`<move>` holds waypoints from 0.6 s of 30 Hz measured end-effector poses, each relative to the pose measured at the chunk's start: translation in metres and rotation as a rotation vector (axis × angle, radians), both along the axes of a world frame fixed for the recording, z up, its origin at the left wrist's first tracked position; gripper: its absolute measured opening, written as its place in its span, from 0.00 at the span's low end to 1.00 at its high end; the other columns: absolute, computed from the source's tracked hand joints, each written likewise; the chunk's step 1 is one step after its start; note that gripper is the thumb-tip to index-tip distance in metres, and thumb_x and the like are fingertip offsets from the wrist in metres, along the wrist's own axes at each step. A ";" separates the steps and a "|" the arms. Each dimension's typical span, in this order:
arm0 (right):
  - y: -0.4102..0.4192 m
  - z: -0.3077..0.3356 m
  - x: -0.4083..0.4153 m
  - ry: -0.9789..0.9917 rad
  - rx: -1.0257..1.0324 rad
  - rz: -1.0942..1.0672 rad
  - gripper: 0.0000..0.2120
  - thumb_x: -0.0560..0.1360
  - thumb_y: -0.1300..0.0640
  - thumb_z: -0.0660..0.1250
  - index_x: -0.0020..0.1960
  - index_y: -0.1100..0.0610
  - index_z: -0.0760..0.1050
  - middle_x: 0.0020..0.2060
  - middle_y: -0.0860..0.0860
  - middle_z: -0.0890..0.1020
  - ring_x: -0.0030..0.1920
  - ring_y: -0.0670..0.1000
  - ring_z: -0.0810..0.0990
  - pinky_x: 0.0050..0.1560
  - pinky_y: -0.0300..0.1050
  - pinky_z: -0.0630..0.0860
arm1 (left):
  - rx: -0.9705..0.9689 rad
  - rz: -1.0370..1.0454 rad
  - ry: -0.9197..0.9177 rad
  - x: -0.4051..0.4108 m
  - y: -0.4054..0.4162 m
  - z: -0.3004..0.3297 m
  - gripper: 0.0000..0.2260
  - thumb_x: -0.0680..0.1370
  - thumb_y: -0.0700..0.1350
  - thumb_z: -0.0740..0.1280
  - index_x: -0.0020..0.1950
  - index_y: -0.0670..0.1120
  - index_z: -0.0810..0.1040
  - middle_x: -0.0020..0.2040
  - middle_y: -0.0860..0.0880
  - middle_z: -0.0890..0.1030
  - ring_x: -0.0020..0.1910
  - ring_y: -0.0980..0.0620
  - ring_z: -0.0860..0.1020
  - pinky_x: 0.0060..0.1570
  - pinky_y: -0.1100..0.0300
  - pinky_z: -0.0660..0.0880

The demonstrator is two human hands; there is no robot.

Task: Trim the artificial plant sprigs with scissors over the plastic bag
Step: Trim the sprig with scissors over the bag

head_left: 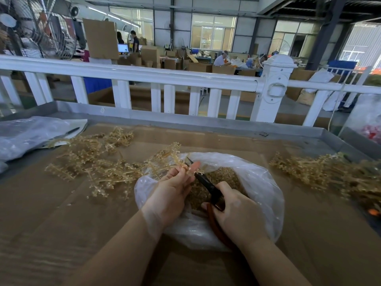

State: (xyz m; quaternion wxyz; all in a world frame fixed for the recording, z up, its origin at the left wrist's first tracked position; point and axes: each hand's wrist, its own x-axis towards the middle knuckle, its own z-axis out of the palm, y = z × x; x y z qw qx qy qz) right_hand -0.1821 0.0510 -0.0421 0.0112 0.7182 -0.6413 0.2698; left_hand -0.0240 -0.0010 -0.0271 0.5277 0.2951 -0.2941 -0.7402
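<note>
My left hand (175,188), in a thin clear glove, pinches a tan artificial sprig (171,155) by its stem over the open plastic bag (257,182). My right hand (235,215) grips black scissors with brown handles (206,184); the blades point up-left and meet the sprig beside my left fingertips. Tan cut pieces (224,176) lie inside the bag.
A pile of tan sprigs (92,159) spreads over the cardboard-covered table (61,223) to the left, another pile (329,174) lies at the right. A crumpled clear bag (26,135) sits far left. A white railing (165,79) runs behind the table's metal rim.
</note>
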 end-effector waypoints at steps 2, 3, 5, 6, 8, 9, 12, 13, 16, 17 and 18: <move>0.000 0.000 0.000 -0.024 0.000 -0.001 0.19 0.73 0.34 0.62 0.58 0.43 0.68 0.44 0.43 0.79 0.44 0.44 0.78 0.42 0.38 0.74 | 0.064 0.047 0.038 -0.001 -0.001 0.001 0.05 0.81 0.40 0.57 0.50 0.47 0.72 0.54 0.46 0.83 0.55 0.50 0.77 0.59 0.57 0.69; 0.000 0.000 0.000 -0.037 -0.004 -0.006 0.19 0.73 0.35 0.62 0.58 0.43 0.68 0.44 0.43 0.79 0.44 0.44 0.78 0.42 0.38 0.75 | 0.093 0.070 0.048 -0.002 -0.002 0.002 0.05 0.81 0.40 0.57 0.52 0.47 0.71 0.56 0.43 0.82 0.57 0.49 0.78 0.60 0.55 0.69; 0.001 0.000 -0.001 -0.074 -0.027 -0.015 0.17 0.73 0.36 0.63 0.55 0.44 0.68 0.43 0.44 0.79 0.44 0.43 0.78 0.43 0.39 0.76 | 0.141 0.122 0.063 -0.003 -0.003 0.002 0.06 0.82 0.38 0.57 0.56 0.46 0.70 0.56 0.41 0.82 0.55 0.47 0.79 0.55 0.55 0.72; 0.001 0.000 -0.001 -0.097 -0.040 -0.017 0.16 0.73 0.37 0.64 0.54 0.45 0.69 0.43 0.44 0.79 0.44 0.44 0.78 0.43 0.40 0.77 | 0.154 0.134 0.078 -0.002 -0.003 0.001 0.07 0.82 0.38 0.57 0.58 0.44 0.70 0.55 0.40 0.82 0.54 0.47 0.80 0.52 0.56 0.73; 0.003 0.000 -0.001 -0.130 -0.087 -0.020 0.14 0.73 0.40 0.66 0.52 0.46 0.70 0.41 0.44 0.79 0.43 0.44 0.79 0.42 0.40 0.77 | 0.156 0.127 0.107 -0.003 -0.002 0.000 0.11 0.82 0.38 0.57 0.64 0.40 0.68 0.56 0.40 0.82 0.53 0.48 0.81 0.49 0.58 0.74; 0.003 0.000 -0.001 -0.143 -0.124 -0.020 0.13 0.73 0.42 0.67 0.52 0.47 0.70 0.39 0.44 0.79 0.42 0.44 0.79 0.40 0.38 0.76 | 0.153 0.123 0.108 -0.003 -0.001 -0.001 0.12 0.82 0.38 0.57 0.66 0.38 0.67 0.56 0.40 0.82 0.54 0.48 0.81 0.50 0.58 0.74; 0.005 0.000 -0.001 -0.180 -0.207 0.009 0.14 0.71 0.44 0.71 0.51 0.50 0.74 0.38 0.44 0.80 0.39 0.43 0.78 0.38 0.35 0.74 | 0.145 0.143 0.061 -0.004 -0.003 -0.003 0.12 0.81 0.38 0.59 0.64 0.37 0.70 0.57 0.40 0.81 0.55 0.49 0.80 0.56 0.56 0.74; 0.006 0.000 0.000 -0.189 -0.209 0.029 0.15 0.71 0.43 0.70 0.51 0.50 0.74 0.38 0.44 0.80 0.39 0.43 0.78 0.38 0.35 0.74 | 0.147 0.153 0.057 -0.004 -0.003 -0.003 0.11 0.81 0.38 0.60 0.62 0.38 0.72 0.56 0.40 0.81 0.53 0.49 0.81 0.57 0.56 0.74; 0.007 0.002 -0.001 -0.173 -0.177 0.079 0.16 0.70 0.38 0.67 0.50 0.47 0.73 0.37 0.42 0.78 0.38 0.41 0.77 0.37 0.29 0.71 | 0.174 0.162 0.078 -0.003 -0.004 -0.004 0.07 0.79 0.38 0.61 0.56 0.41 0.74 0.52 0.42 0.82 0.48 0.50 0.82 0.50 0.58 0.74; 0.007 0.003 -0.001 -0.157 -0.165 0.087 0.17 0.70 0.37 0.66 0.50 0.46 0.72 0.37 0.41 0.78 0.38 0.41 0.76 0.37 0.27 0.69 | 0.189 0.165 0.087 -0.002 -0.004 -0.003 0.04 0.79 0.37 0.62 0.52 0.42 0.75 0.49 0.42 0.83 0.46 0.50 0.81 0.49 0.58 0.74; 0.007 0.003 -0.001 -0.142 -0.155 0.092 0.17 0.69 0.36 0.66 0.51 0.46 0.72 0.38 0.40 0.78 0.39 0.40 0.75 0.36 0.26 0.68 | 0.202 0.170 0.093 -0.002 -0.004 -0.003 0.03 0.78 0.37 0.63 0.48 0.42 0.75 0.46 0.43 0.82 0.44 0.50 0.81 0.48 0.58 0.75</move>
